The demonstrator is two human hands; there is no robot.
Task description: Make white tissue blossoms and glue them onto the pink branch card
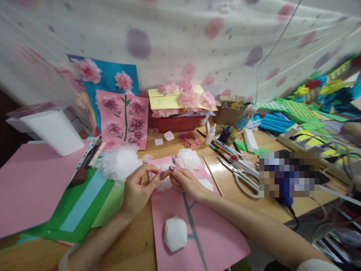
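Note:
My left hand (138,186) and my right hand (183,182) meet over a pink card sheet (214,233) on the wooden table. Both pinch a small white tissue-paper flower (163,182) between their fingertips; the fingers are closed on it. A fluffy white tissue flower (187,158) lies just beyond my right hand, and a larger one (120,162) sits beyond my left hand. A folded white tissue pad (175,233) rests on the pink sheet near me, beside a painted green stem (191,222).
Scissors (244,178), pens and glue bottles (210,133) lie to the right. A red basket (176,122) of pink paper flowers stands behind. Pink, green and blue sheets (42,188) cover the left. Flower pictures (124,116) lean against the curtain. A white block (53,131) sits at left.

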